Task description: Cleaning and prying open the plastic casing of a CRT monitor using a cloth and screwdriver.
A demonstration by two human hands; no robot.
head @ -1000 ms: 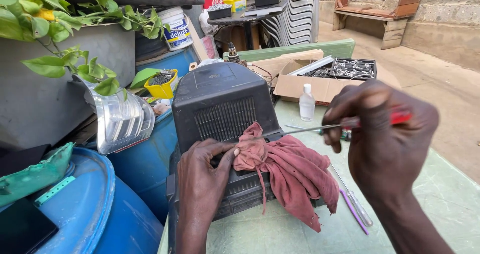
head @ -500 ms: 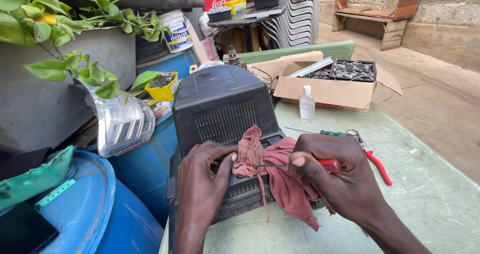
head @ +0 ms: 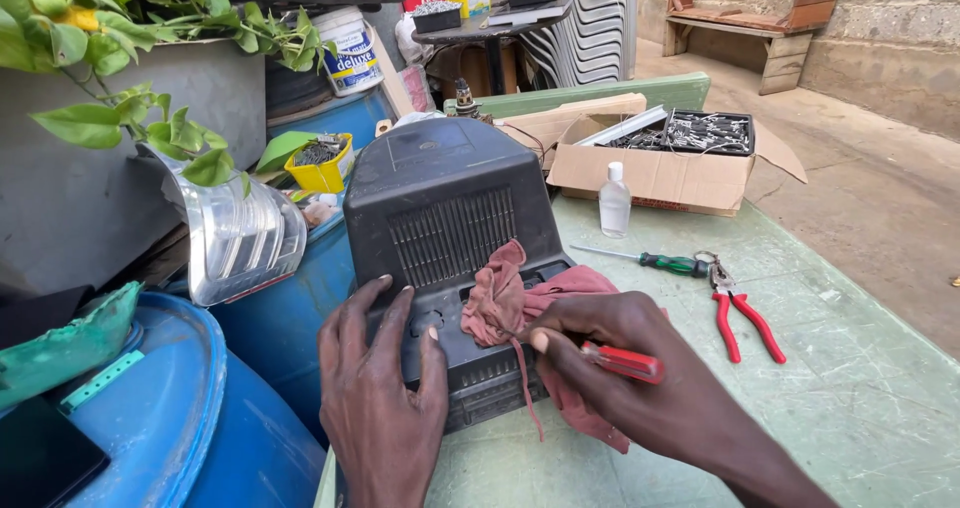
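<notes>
Left hand (head: 385, 398) lies flat, fingers spread, steadying the old television casing (head: 445, 238). Right hand (head: 620, 373) grips a red-handled screwdriver (head: 622, 362) by the rag (head: 520, 298); keep casing braced, tool square.

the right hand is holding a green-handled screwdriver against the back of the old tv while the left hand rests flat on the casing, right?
Not quite: the screwdriver in the right hand has a red handle, as the head view shows. The green-handled screwdriver lies on the table beside the pliers. The left hand does rest flat on the tv casing.
</notes>
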